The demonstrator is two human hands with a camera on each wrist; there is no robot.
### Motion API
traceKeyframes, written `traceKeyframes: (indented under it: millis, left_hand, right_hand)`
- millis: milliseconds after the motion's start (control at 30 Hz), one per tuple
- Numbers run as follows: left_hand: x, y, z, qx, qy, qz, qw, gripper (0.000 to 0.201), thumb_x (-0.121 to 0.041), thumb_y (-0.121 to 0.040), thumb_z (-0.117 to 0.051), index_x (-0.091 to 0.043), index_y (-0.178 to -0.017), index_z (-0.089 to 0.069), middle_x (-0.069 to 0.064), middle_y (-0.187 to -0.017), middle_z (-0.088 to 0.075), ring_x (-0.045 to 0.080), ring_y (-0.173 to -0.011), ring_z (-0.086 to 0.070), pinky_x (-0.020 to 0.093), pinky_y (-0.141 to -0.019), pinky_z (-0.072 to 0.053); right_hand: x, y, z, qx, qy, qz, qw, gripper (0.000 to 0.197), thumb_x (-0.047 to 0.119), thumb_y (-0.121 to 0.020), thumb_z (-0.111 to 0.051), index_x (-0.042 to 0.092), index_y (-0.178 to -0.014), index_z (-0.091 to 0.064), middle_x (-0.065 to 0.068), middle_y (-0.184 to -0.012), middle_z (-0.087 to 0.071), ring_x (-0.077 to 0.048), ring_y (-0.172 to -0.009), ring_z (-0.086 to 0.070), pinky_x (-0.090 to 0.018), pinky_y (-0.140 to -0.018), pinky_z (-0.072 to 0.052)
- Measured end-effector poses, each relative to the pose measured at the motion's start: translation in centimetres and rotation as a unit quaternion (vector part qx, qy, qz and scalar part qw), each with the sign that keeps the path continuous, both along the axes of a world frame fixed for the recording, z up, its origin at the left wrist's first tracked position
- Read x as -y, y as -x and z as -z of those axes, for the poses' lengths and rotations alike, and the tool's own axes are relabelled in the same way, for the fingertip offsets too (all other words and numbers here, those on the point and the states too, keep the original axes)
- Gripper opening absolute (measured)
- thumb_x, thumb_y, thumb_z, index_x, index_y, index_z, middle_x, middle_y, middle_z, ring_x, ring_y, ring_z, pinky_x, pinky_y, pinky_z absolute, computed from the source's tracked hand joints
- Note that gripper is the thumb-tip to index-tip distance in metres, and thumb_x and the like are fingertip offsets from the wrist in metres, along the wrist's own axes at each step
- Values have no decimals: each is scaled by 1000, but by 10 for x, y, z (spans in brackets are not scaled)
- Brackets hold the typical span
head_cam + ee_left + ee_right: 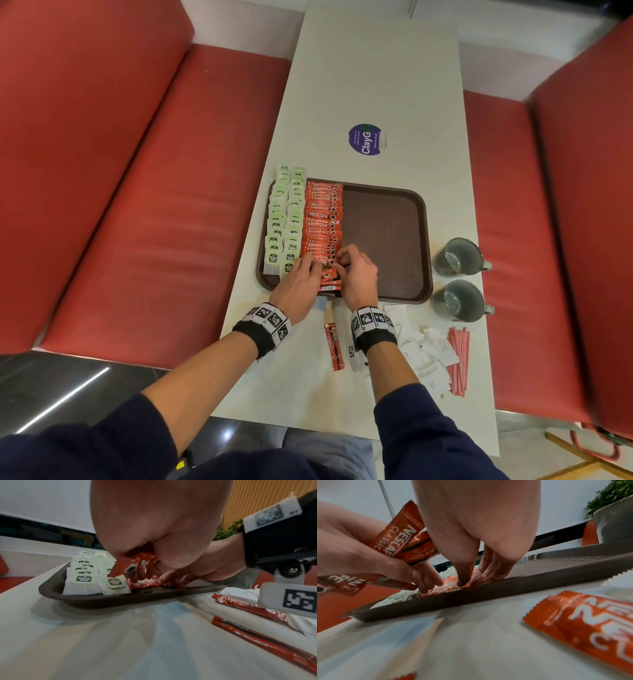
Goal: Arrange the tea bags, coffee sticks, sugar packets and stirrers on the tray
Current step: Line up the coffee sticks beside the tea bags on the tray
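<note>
Laying coffee sticks at the near edge of the tray

The left hand grips spare coffee sticks; the right hand, fingers extended, presses one flat, it seems, onto the row near the tray front edge. Best overlap it evenly, square beside the tea bags.

Brown tray; orange-red coffee sticks; pale green tea bags; red-white striped stirrers; white sugar packets.
</note>
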State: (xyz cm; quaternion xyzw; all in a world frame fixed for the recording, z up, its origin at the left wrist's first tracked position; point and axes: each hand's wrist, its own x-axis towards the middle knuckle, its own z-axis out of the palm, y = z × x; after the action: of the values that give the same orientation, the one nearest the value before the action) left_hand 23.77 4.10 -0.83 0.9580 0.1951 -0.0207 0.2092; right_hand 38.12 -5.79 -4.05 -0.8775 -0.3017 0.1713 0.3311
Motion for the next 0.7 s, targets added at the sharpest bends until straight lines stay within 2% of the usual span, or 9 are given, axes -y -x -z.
traceKeyframes:
  millis: [167, 300, 333, 400, 467, 533, 567, 633, 700]
  left_hand:
    - [0, 8, 1, 40, 46, -12, 998, 47, 5, -97, -61, -6, -142, -52, 14, -139, -49, 30, -125, -54, 46, -108, -53]
    - [-1, 19, -3, 35, 170, -72, 982, 39, -2, -105, -56, -12, -143, -53, 12, -137, -64, 29, -123, -64, 47, -108, -55]
    - [-1, 22, -7, 43, 232, -97, 967, 31, -7, -109, -55, -15, -139, -57, 10, -126, -71, 26, -113, -70, 47, -102, -59]
    - [3, 29, -23, 57, 407, -162, 897, 15, -20, -114, -53, -16, -124, -63, 8, -96, -78, 24, -83, -75, 44, -75, -64]
    - [6, 37, -38, 62, 520, -184, 832, 23, -32, -114, -54, -11, -115, -65, 11, -84, -76, 26, -66, -68, 34, -49, -49]
    - [9, 46, -48, 70, 584, -158, 793, 34, -39, -112, -57, -5, -111, -63, 15, -82, -72, 26, -59, -61, 24, -40, -35]
    - [10, 50, -52, 75, 610, -142, 776, 36, -39, -111, -58, -4, -110, -62, 18, -81, -70, 25, -56, -60, 22, -39, -32]
    - [10, 56, -59, 69, 651, -114, 747, 36, -38, -110, -58, -2, -109, -64, 20, -80, -68, 22, -54, -59, 19, -37, -31]
    - [11, 60, -67, 66, 679, -97, 725, 36, -33, -112, -55, 2, -113, -64, 21, -80, -67, 20, -53, -60, 17, -36, -32]
  right_hand:
    - [5, 2, -3, -7, -16, 2, 1000, 23, 17, -96, -81, 23, -110, -64, 1, -101, -66, -17, -88, -65, -43, -83, -61]
    - [14, 13, -14, -21, -38, 18, 999, 22, 22, -97, -83, 26, -110, -66, 7, -102, -68, -12, -90, -68, -42, -85, -63]
    - [17, 17, -19, -35, -52, 24, 998, 18, 25, -99, -81, 27, -109, -67, 10, -101, -70, -8, -91, -69, -41, -86, -63]
    - [24, 29, -38, -88, -87, 26, 992, 6, 31, -104, -74, 29, -109, -71, 13, -100, -76, -4, -93, -72, -41, -89, -64]
    - [32, 43, -65, -174, -132, 15, 976, 10, 38, -109, -67, 31, -110, -74, 9, -98, -79, -7, -90, -75, -41, -86, -65]
    - [39, 55, -89, -245, -165, -18, 955, 19, 41, -112, -61, 28, -111, -75, 0, -94, -78, -11, -82, -72, -37, -76, -61]
    - [42, 59, -98, -265, -176, -31, 947, 22, 41, -113, -60, 25, -113, -75, -3, -92, -77, -13, -79, -68, -36, -72, -57]
    - [46, 62, -106, -288, -187, -44, 938, 23, 39, -112, -62, 21, -113, -76, -5, -88, -73, -14, -77, -62, -34, -70, -52]
    - [48, 62, -109, -296, -187, -58, 935, 19, 35, -109, -69, 17, -108, -76, -6, -80, -69, -17, -74, -59, -37, -71, -51]
